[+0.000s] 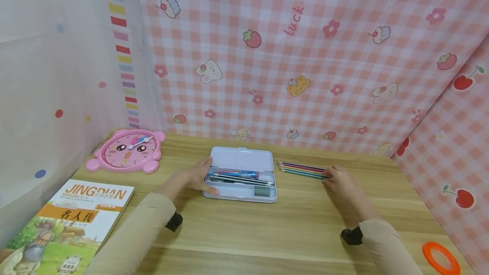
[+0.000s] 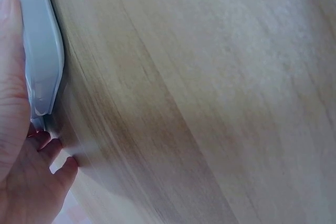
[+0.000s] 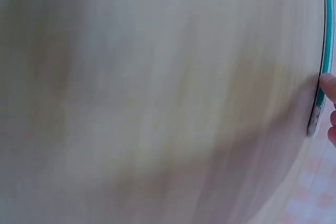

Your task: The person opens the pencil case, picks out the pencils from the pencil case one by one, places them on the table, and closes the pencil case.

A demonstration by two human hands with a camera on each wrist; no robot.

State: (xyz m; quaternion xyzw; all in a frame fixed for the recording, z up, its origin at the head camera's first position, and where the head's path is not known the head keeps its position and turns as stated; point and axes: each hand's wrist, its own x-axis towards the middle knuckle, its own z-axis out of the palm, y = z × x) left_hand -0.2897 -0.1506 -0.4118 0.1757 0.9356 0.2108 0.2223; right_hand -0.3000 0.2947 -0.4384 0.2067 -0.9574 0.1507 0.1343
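Observation:
A white pencil case (image 1: 242,160) lies on the table with its lid raised. Inside are a blue pen (image 1: 240,174), several pencils and a dark green block (image 1: 262,191). My left hand (image 1: 196,177) holds the case's left end, thumb over the front tray and fingers around the back. In the left wrist view the thumb lies along the case's side. To the right of the case, several coloured pencils (image 1: 302,173) lie in a row, points to the left. My right hand (image 1: 340,183) pinches their right ends; the right wrist view shows a fingertip on a teal pencil (image 3: 328,24).
A pink toy clock (image 1: 130,150) sits at the back left, with a book (image 1: 82,220) in front of it. An orange ring (image 1: 429,251) is at the front right. Checked cloth (image 1: 267,75) hangs behind the wooden table (image 1: 267,232) and along its right side.

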